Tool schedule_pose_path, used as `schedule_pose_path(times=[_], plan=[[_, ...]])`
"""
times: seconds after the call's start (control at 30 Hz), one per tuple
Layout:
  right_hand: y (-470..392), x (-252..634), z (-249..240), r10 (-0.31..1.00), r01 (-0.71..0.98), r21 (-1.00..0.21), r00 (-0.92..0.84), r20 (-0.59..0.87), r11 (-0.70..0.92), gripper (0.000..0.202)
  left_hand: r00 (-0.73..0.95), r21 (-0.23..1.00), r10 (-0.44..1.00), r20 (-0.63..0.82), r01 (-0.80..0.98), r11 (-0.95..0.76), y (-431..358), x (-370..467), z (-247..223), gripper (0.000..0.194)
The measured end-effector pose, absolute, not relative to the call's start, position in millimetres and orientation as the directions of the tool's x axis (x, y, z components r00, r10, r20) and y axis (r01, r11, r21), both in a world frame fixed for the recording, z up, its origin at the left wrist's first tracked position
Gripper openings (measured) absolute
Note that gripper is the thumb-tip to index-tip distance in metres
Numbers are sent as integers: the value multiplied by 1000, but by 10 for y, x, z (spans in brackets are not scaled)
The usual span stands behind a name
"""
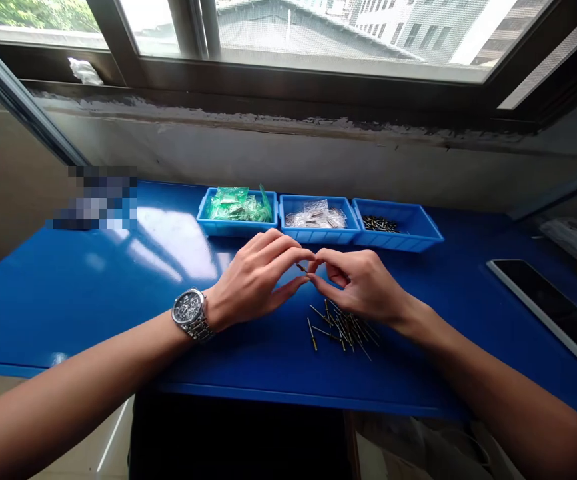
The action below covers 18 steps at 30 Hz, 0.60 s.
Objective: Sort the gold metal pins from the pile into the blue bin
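Note:
My left hand (258, 277) and my right hand (358, 280) meet at the fingertips above the blue table. Between them is a small thin metal pin (302, 267), mostly covered by the fingers; both hands pinch at it. My left thumb and index finger form a wide loop, while the right fingers are curled in. Below my right hand lies a loose pile of thin metal pins (346, 328) with brass-coloured parts, and one single pin (312, 333) lies at its left side.
Three blue bins stand in a row: one with green bags (238, 207), one with clear bags (318, 215), one with dark metal pieces (379, 225). A phone (551, 307) lies at the right of the blue table (93, 300). Behind is a window ledge.

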State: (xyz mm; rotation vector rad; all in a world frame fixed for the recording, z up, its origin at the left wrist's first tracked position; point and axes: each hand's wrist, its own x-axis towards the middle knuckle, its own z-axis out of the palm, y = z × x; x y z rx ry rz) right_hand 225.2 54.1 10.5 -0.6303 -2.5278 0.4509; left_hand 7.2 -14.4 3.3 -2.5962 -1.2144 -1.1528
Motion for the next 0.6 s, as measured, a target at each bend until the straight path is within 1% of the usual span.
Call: schedule_pose_path(times=[0.07, 0.13, 0.3, 0.37, 0.43, 0.6], plan=[[592, 2281, 114, 545, 410, -390, -760, 353, 825, 10, 486, 110, 609, 627, 718, -687, -155, 69, 43, 27], [639, 2308, 123, 586, 463, -375, -730, 353, 803, 10, 531, 31, 595, 603, 730, -683, -169, 70, 54, 30], [686, 2338, 157, 625, 511, -366, -683, 377, 778, 10, 566, -29, 586, 580, 734, -679, -181, 67, 54, 32], [685, 2340, 180, 630, 519, -358, -671, 392, 776, 10, 572, -37, 590, 570, 735, -677, -179, 62, 48, 32], [685, 2347, 207, 633, 529, -347, -659, 407, 774, 10, 563, -19, 599, 570, 738, -675, -178, 60, 44, 32], [744, 2434, 298, 655, 558, -346, -608, 447, 754, 9, 493, 110, 656, 572, 746, -657, -176, 60, 35, 29]])
